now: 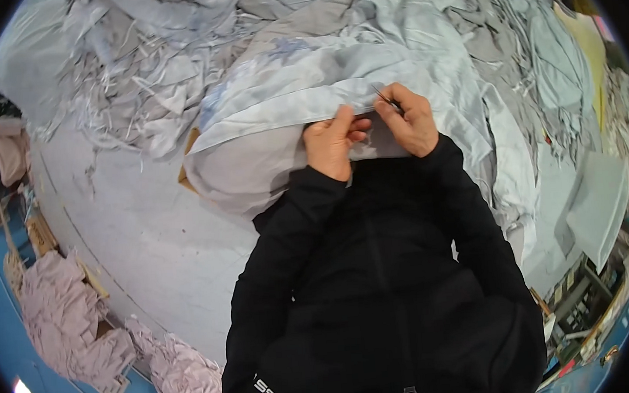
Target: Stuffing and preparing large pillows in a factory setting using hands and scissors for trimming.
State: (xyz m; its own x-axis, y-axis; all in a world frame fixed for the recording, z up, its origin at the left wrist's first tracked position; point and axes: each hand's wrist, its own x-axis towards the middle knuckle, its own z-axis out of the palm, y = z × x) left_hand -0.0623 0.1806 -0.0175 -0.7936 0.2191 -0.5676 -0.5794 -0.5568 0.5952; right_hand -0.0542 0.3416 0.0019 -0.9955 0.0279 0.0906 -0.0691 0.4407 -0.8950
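Observation:
A pale blue cloth with a darker blue patch lies draped in front of me, its hemmed edge running across to my fingers. My left hand is closed on this edge, thumb on top and fingers curled beneath. Close on its right, my right hand is closed round a slim dark pointed tool, perhaps thread snips; its tip points up and left over the cloth. Most of the tool is hidden by the fingers. A greyish fold of fabric hangs below the edge, toward my lap.
Heaped pale grey and white cloth covers the far side of the light table. A brown cardboard corner shows beside the fold. Pinkish cloth piles lie at lower left, over a blue floor. A crate stands lower right.

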